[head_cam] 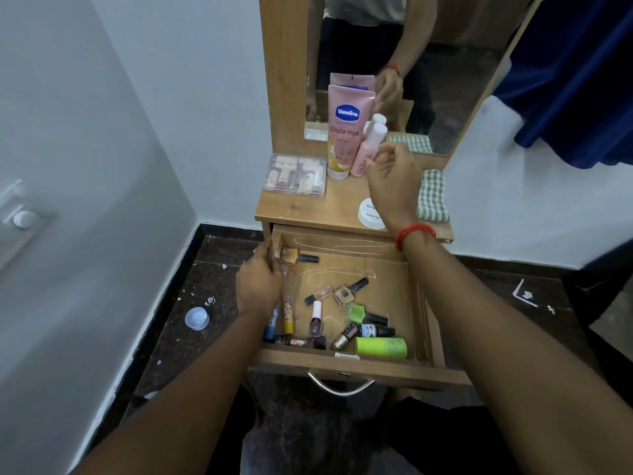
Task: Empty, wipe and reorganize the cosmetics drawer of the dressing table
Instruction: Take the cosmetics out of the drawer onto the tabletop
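Note:
The wooden drawer [342, 366] is pulled out and holds several nail polish bottles, among them a gold one [291, 256] at the back left and a green one [358, 311]. A lime green tube [380, 347] lies at its front. My left hand [260, 282] grips the drawer's left wall. My right hand [394, 180] hovers over the tabletop [308, 210], fingers loosely curled beside an upright pink bottle [366, 152], holding nothing. A Vaseline tube [346, 132] stands next to that bottle.
On the tabletop are a clear box of small cosmetics [296, 176], a white round jar [370, 214] and a folded checked cloth [433, 197]. A mirror stands behind. A white cap [197, 318] lies on the dark floor. A wall stands close on the left and blue fabric [565, 80] hangs on the right.

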